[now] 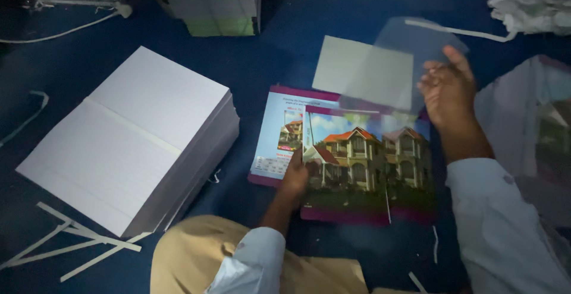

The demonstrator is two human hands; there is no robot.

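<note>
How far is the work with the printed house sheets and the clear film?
Done: two printed house sheets lie overlapped on the blue surface. In hand: left hand presses them, right hand lifts a clear film. Left: the white paper stack lies untouched.

Two hands show: the left hand [295, 178] and the right hand [446, 89]. One tall stack of white sheets [134, 136] lies left of them. Two printed house pictures [363, 160] lie under them; one clear sheet [410, 47] is at the right hand.
</note>
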